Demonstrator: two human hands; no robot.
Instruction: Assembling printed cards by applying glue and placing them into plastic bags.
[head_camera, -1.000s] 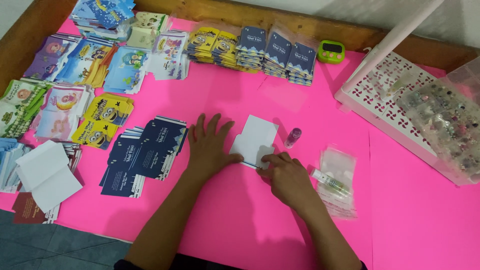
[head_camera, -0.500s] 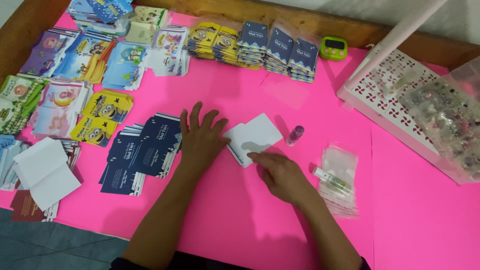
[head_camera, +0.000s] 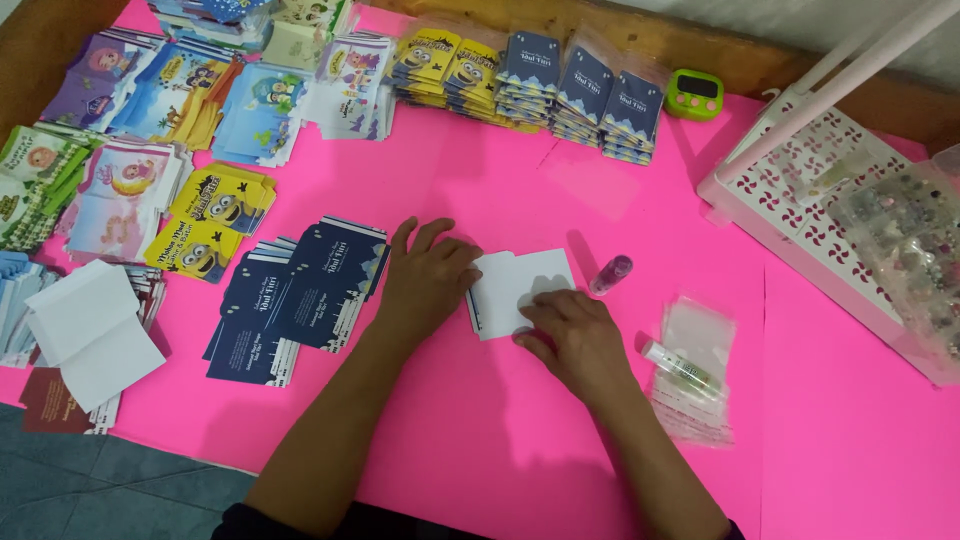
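Both hands press on a white folded card (head_camera: 520, 290) that lies blank side up on the pink sheet (head_camera: 480, 430) covering the table. The left hand (head_camera: 425, 280) lies flat, palm down, with its fingers together and stretched out; its fingertips cover the card's left edge, and nothing is gripped. The right hand (head_camera: 570, 335) rests on the card's lower right corner with its fingers loosely curled and close together, the tips pushing down on the paper rather than pinching it. Just beyond the right fingertips, toward the far side, a small purple vial (head_camera: 610, 274) lies on the sheet, apart from the card. To the outer side of the right hand, near the wrist, a stack of clear plastic sleeves (head_camera: 695, 375) lies with a thin clear tube (head_camera: 680, 367) on top. Just outside the left hand's knuckles sits a fanned pile of dark blue printed cards (head_camera: 295, 295), close to the hand; whether they touch it cannot be told. Well beyond both sets of fingertips, rows of yellow and dark blue card packs (head_camera: 530, 80) line the far edge, with a green timer (head_camera: 694, 93) beside them. A white perforated tray (head_camera: 810, 190) stands far off past the right hand.
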